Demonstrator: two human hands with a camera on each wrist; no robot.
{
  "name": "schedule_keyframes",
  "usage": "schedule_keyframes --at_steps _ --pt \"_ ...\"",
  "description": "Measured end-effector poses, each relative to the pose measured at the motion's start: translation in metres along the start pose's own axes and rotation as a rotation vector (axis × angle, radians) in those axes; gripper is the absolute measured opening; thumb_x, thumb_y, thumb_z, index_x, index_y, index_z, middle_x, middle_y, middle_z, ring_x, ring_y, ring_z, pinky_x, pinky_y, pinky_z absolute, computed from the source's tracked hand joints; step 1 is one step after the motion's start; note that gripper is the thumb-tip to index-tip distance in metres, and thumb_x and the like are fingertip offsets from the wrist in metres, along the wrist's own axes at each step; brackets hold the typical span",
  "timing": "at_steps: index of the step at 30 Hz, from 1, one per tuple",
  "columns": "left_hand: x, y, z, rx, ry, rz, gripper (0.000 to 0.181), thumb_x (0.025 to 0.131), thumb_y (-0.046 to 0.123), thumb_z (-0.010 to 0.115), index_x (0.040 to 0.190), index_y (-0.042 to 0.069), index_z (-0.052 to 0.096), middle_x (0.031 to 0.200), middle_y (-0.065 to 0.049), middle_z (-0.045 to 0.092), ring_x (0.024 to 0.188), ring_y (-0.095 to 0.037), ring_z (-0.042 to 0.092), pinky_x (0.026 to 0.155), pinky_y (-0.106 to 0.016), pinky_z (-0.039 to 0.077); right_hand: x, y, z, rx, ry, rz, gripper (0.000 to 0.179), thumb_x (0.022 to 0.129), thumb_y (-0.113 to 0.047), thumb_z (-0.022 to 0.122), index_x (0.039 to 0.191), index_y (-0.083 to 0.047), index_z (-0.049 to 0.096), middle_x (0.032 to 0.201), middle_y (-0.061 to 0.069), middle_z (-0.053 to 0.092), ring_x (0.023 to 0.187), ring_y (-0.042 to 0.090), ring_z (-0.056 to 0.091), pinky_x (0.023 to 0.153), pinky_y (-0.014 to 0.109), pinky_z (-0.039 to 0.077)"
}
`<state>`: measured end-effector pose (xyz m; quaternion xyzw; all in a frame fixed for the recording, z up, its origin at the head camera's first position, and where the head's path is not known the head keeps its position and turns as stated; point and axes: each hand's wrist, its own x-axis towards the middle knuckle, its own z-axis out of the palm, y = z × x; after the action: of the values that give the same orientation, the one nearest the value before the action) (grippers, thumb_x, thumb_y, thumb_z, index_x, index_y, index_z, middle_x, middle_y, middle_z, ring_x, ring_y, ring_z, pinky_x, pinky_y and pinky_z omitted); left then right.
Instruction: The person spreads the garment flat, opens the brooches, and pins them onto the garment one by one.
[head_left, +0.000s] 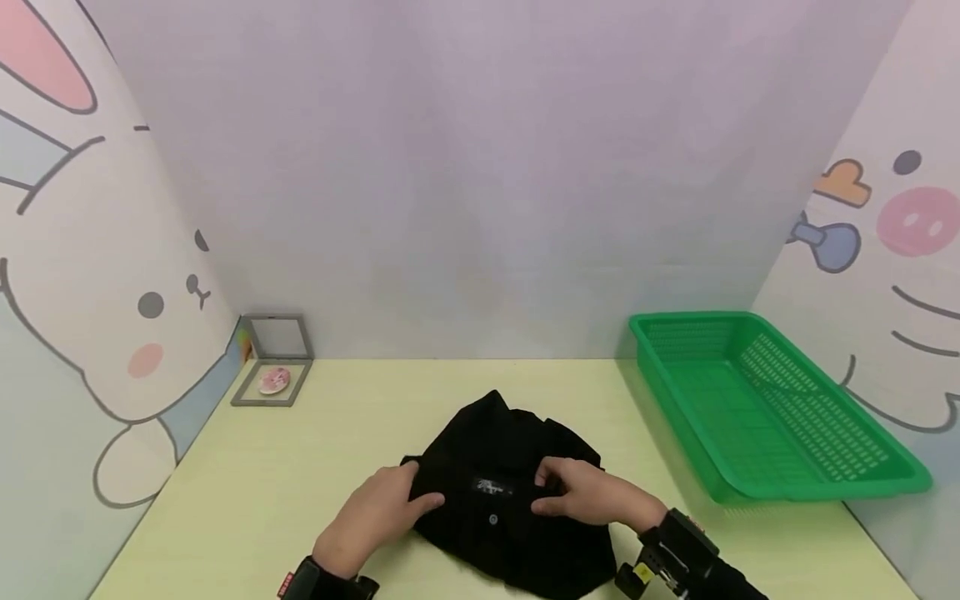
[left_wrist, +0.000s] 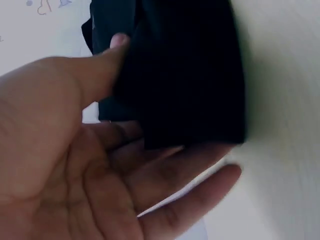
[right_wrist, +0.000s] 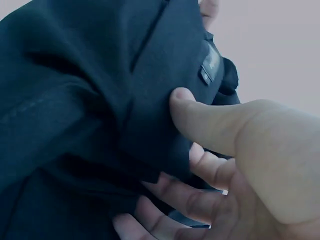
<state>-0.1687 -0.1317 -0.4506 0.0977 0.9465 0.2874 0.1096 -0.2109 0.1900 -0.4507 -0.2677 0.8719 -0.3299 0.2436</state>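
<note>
A black collared shirt (head_left: 510,446) lies bunched on the pale yellow table, with a small label (head_left: 491,487) and a round button (head_left: 492,519) facing up. At its left side my left hand (head_left: 377,514) grips a collar edge, thumb on top. In the left wrist view the fingers of the left hand (left_wrist: 95,165) pass underneath the dark cloth (left_wrist: 185,75). My right hand (head_left: 583,493) pinches the collar right of the label. From the right wrist view, the right hand's thumb (right_wrist: 187,102) presses on the collar while its other fingers curl beneath the fabric.
A green plastic basket (head_left: 738,433) with perforated sides stands on the right of the table (head_left: 360,408). Toward the back left sits an opened grey-framed case (head_left: 242,392) holding a pink-and-white round object (head_left: 274,381). Cartoon-printed panels flank both sides, and a pale curtain hangs behind.
</note>
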Motion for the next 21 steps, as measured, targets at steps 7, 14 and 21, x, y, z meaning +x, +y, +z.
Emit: schedule_keyframes --at_steps 7,14,21 --pt "-0.017 -0.013 -0.016 -0.030 -0.106 0.096 0.034 0.092 0.038 0.077 0.084 0.008 0.064 0.067 -0.003 0.052 0.057 -0.016 0.052 0.059 -0.032 0.043 -0.002 -0.013 -0.008 0.014 -0.034 -0.027 0.020 0.099 -0.026 0.071 0.099 -0.013 0.057 0.080 -0.003 0.049 0.065 0.009 0.043 0.064 0.028 0.035" --pt "-0.043 0.004 -0.046 0.054 -0.056 0.075 0.040 0.088 0.042 0.080 0.066 0.018 0.056 0.053 0.001 0.049 0.039 -0.011 0.052 0.051 -0.030 0.046 -0.011 -0.038 -0.025 0.008 0.037 -0.160 0.015 0.103 -0.025 0.065 0.099 -0.013 0.057 0.087 -0.003 0.053 0.075 0.006 0.048 0.070 0.026 0.042" --pt "-0.042 0.033 -0.075 0.165 0.253 0.197 0.052 0.088 0.045 0.080 0.060 0.023 0.042 0.063 0.013 0.044 0.054 -0.004 0.038 0.049 -0.022 0.029 -0.017 -0.059 -0.056 0.055 0.264 -0.224 0.014 0.105 -0.020 0.061 0.110 -0.008 0.057 0.076 -0.005 0.051 0.066 0.005 0.049 0.063 0.026 0.045"
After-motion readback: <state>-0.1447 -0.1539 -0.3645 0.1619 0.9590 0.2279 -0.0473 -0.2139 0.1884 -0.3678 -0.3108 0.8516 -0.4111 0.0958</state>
